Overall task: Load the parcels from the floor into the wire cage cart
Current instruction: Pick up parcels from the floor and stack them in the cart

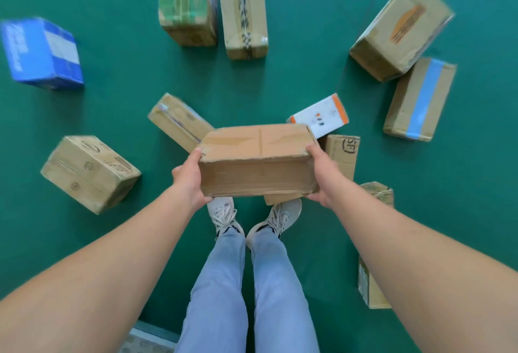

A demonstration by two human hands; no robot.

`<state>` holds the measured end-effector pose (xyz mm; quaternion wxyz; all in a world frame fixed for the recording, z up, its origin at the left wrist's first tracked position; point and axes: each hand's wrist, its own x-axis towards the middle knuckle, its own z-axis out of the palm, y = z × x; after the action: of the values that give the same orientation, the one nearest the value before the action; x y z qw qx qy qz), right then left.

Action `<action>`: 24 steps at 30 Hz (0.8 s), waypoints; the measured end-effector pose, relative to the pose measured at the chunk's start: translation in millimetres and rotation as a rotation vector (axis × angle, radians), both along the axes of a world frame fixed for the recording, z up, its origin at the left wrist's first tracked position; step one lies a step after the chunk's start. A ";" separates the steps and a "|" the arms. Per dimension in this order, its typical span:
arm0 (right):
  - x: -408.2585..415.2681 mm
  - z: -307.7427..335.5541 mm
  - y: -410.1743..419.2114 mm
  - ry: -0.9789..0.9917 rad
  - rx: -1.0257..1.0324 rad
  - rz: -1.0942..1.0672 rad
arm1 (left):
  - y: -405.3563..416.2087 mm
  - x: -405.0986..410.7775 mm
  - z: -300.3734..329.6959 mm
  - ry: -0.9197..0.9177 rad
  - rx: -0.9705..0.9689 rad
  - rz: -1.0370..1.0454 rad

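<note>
I hold a plain brown cardboard parcel [256,160] in the air above my feet. My left hand [189,180] grips its left end, thumb on the top edge. My right hand [322,176] grips its right end the same way. Several other parcels lie scattered on the green floor [126,106]: a blue box [42,52] at far left, a brown box with printed logos [89,173] at left, a white box with orange ends [319,116] just beyond the held parcel. The wire cage cart is not in view.
Two tall taped cartons [187,2] [242,12] stand at the top centre. A large brown box [400,29] and one with blue tape [420,99] lie at right. More boxes [340,153] [372,285] sit close to my right leg. A pale floor strip [151,338] shows behind my feet.
</note>
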<state>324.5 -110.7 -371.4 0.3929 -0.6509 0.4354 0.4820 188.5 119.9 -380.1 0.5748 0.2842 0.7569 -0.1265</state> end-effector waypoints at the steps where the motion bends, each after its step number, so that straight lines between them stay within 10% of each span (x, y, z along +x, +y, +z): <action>1: -0.2 26.1 -3.2 0.010 0.011 -0.037 | -1.6 6.3 27.4 -0.009 -0.005 -0.011; 12: -3.7 371.5 -66.2 -0.255 0.085 -0.363 | -53.3 89.7 380.7 -0.226 0.086 -0.344; 24: -69.5 509.4 -97.1 -0.580 0.032 -0.775 | -92.2 120.9 505.8 -0.516 0.084 -0.699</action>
<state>255.1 -207.8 138.0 0.6587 -0.5423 0.5108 0.1053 309.3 27.6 125.6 0.6556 0.5688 0.4513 -0.2074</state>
